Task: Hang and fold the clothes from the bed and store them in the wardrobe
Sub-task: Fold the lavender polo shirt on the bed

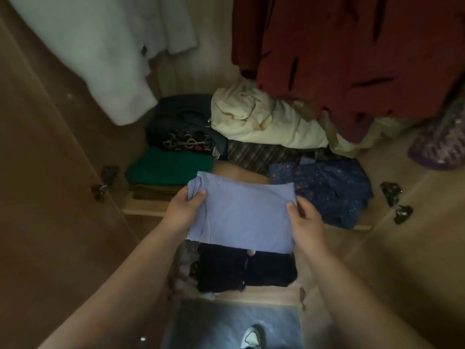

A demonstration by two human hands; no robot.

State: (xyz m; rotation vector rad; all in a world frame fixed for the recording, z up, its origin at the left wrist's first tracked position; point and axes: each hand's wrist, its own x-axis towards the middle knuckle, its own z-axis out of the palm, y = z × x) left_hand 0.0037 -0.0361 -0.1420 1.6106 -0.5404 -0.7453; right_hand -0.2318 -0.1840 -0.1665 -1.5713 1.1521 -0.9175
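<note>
- Head view looked into an open wardrobe [191, 71] that filled the frame.
- A red garment [352, 59] hung at upper right, and a white garment [100, 54] hung at upper left.
- A cream bundle [259, 119] lay on the shelf below the red garment.
- A folded pale blue shirt [241, 212] was at the centre of the frame, held flat at the shelf's front edge, above a dark folded pile [246, 268].
- A dark blue speckled garment [332, 192] lay just right of the shirt, and a green folded cloth [168, 167] lay to the upper left of it.
- The left hand [183, 210] gripped the shirt's left edge, thumb on top.
- The right hand [307, 222] gripped its right edge in the same way.
- A pale shoe [251, 337] showed at bottom centre.
</note>
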